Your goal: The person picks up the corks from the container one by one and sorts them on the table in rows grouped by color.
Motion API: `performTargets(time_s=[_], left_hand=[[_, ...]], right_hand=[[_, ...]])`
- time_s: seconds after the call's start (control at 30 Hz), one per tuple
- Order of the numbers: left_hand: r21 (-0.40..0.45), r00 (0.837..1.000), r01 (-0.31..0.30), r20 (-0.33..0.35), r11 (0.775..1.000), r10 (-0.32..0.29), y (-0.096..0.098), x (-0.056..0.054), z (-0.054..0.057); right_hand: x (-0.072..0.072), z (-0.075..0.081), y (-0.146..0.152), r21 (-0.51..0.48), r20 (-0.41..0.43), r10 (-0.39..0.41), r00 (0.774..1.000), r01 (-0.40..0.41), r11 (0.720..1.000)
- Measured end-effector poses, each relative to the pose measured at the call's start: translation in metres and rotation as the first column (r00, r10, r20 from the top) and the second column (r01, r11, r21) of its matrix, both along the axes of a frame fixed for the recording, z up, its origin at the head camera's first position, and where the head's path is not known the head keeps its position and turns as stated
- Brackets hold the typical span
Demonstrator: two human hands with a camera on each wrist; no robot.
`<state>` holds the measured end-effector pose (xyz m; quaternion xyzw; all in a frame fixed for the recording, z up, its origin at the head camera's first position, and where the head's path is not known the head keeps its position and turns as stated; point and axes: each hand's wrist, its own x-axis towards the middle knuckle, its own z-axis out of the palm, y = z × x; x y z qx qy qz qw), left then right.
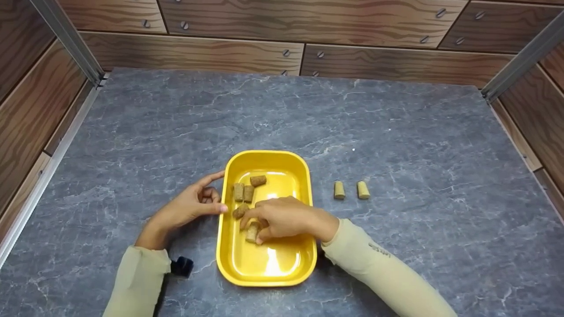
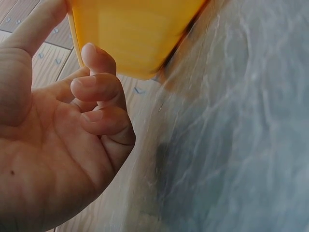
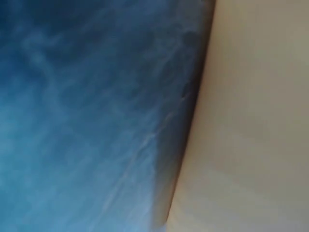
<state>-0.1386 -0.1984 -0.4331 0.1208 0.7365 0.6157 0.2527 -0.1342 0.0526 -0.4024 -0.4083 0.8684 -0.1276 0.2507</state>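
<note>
A yellow tray (image 1: 266, 281) with rounded corners lies on the grey marbled tabletop. My left hand (image 1: 189, 204) is at its left side, thumb and index finger touching the wall near the rim. The left wrist view shows the other fingers (image 2: 104, 121) curled towards the palm, with nothing in them. Inside the tray, my right hand (image 1: 286, 218) pinches a pale cork (image 1: 252, 233) between thumb and fingers. Beyond it along the left side lie a brown cork (image 1: 241, 211), two upright-looking corks (image 1: 238, 192) side by side, and another brown cork (image 1: 258, 180).
Two pale tapered corks, a left one (image 1: 339, 190) and a right one (image 1: 363, 190), are on the tabletop (image 1: 418, 145) right of the tray. Wood-patterned panels (image 1: 246, 17) wall in the back and sides. A small black object (image 1: 182, 267) is at the left sleeve.
</note>
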Motion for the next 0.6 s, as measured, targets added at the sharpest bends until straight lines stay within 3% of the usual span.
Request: performTargets(time_s=[0.27, 0.6], left_hand=[[-0.009, 1.000, -0.006, -0.006, 1.000, 0.006, 0.0006, 0.0000, 0.0008], [-0.001, 1.000, -0.005, 0.001, 1.000, 0.005, 0.0006, 0.0002, 0.0006]], right_hand=[[0.0033, 0.0048, 0.0010, 0.039, -0.065, -0.107, 0.992, 0.110, 0.993], [0.0059, 0.0010, 0.0003, 0.047, -0.085, -0.104, 0.991, 0.108, 0.993]])
